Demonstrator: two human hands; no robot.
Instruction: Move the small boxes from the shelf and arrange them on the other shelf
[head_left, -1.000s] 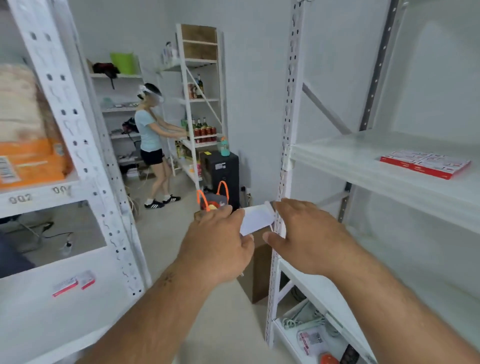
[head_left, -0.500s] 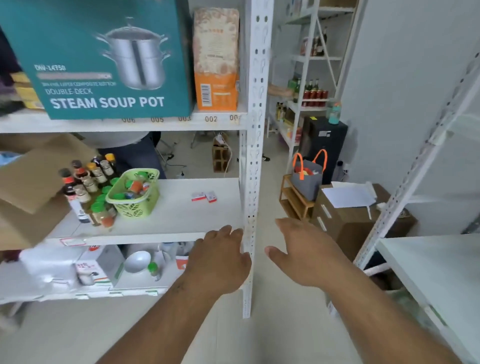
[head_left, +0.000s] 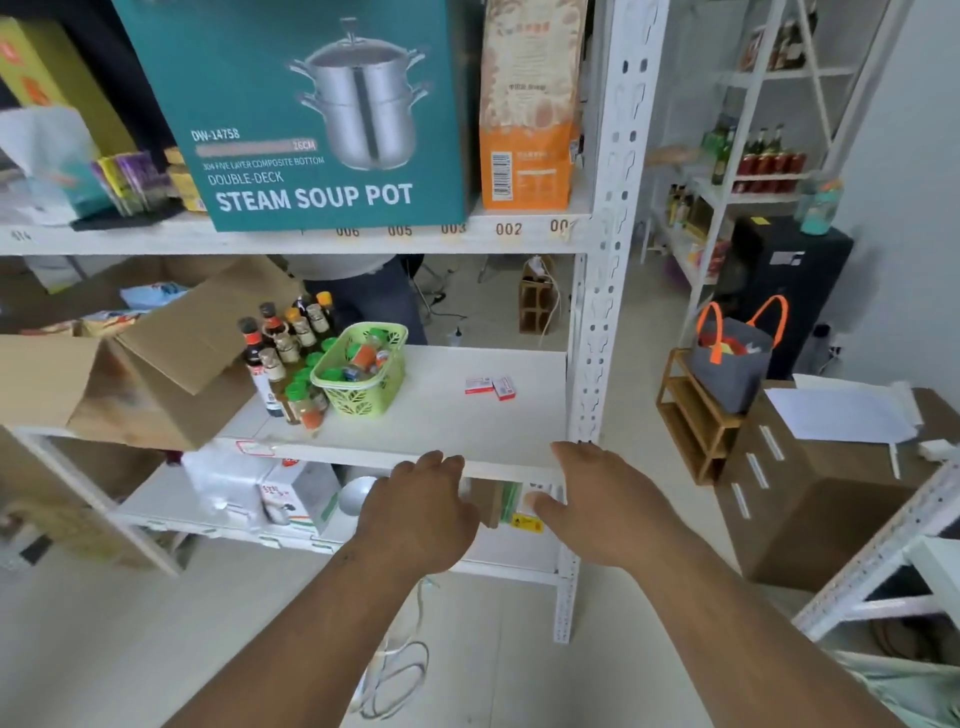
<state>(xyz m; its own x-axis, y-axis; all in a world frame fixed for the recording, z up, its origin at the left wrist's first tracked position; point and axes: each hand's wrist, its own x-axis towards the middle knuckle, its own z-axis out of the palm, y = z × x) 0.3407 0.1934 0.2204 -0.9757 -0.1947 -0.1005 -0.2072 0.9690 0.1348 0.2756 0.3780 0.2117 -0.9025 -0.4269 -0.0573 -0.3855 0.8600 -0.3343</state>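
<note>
Two small red-and-white boxes (head_left: 490, 386) lie side by side on the white middle shelf (head_left: 441, 421), toward its right end. My left hand (head_left: 415, 506) hovers just below the shelf's front edge, fingers apart, holding nothing. My right hand (head_left: 605, 501) is beside it to the right, also empty with fingers spread, near the white upright post (head_left: 605, 291). Both hands are well short of the boxes. A corner of another white shelf (head_left: 935, 566) shows at the right edge.
On the middle shelf stand a green basket (head_left: 363, 371) of small jars, several sauce bottles (head_left: 283, 343) and an open cardboard box (head_left: 130, 364). Above sit a teal steam pot box (head_left: 311, 114) and an orange bag (head_left: 530, 104). A brown carton (head_left: 810, 499) stands on the floor at right.
My view has swung left from the right-hand shelf to the stocked shelf and come closer. Both hands have moved forward and left, up to the middle shelf's front edge.
</note>
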